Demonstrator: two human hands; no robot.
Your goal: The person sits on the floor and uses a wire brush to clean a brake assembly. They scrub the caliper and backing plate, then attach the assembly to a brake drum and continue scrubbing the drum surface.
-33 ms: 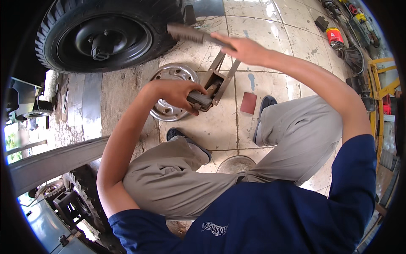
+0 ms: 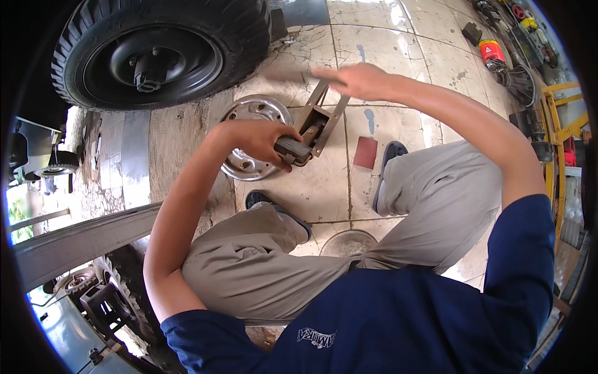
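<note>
My left hand [image 2: 252,138] is closed round the dark block-shaped pad [image 2: 293,148] of a metal pedal bracket [image 2: 322,117]. The bracket's two long flat arms point away from me, up beneath my right hand [image 2: 362,81]. That hand grips the handle of a brush [image 2: 289,75], whose long head is smeared by motion above the bracket's far end. Partly under my left hand and the bracket lies a silver wheel rim [image 2: 249,107] with round holes.
A large black tyre [image 2: 81,62] stands at the far left. On the tiled floor lies a square of reddish sandpaper [image 2: 365,153]. A round metal lid [image 2: 349,243] sits between my legs. Along the right are a red can [image 2: 492,53], machine parts and a yellow frame [image 2: 564,112].
The brush head has swung slightly down and is more blurred now. My right hand has dipped a little with it. My left hand and the pedal bracket have hardly moved.
</note>
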